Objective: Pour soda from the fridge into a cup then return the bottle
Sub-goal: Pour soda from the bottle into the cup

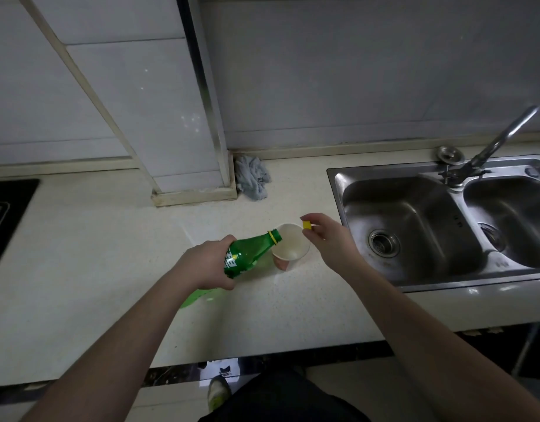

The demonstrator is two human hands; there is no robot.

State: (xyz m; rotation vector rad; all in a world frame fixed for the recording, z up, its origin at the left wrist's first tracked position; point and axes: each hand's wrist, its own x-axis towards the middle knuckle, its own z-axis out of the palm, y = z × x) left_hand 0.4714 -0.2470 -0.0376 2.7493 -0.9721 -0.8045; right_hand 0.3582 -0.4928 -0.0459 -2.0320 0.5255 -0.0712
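Green plastic bottle (247, 254) lies tilted in your left hand (206, 263), which wraps its lower body, with the open mouth at the rim of the paper cup (290, 248) standing on the counter (110, 269) beside the sink (415, 226). Your right hand (326, 236) pinches the yellow cap (307, 225) just above the cup's far rim. The bottle looks light and a little squashy, so hold it mid-body without squeezing, and mind the cup, which looks flimsy enough to tip if nudged.
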